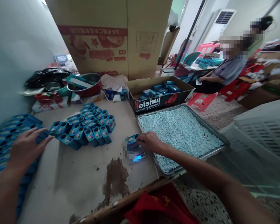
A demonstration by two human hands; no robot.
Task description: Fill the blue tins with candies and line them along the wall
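My left hand [28, 144] is at the left of the table, thumb and fingers on either side of a small blue box [40, 137]. Beside it stand packed rows of like boxes [4, 137], partly covered by my hand and forearm. My right hand [151, 141] pinches another blue box [132, 140], which rests on a small digital scale [136, 153] with a lit display. Between my hands stands a loose cluster of blue boxes [91, 135] with dark round holes on top. A metal tray [224, 147] of pale blue pellets lies under and beyond my right wrist.
A low open carton [151, 107] with more blue boxes stands behind the tray. A red bowl [85, 90] and clutter sit at the back left, before a tall cardboard box [93, 40]. At right are white plastic crates [263, 130]. A seated person [231, 70] works farther off.
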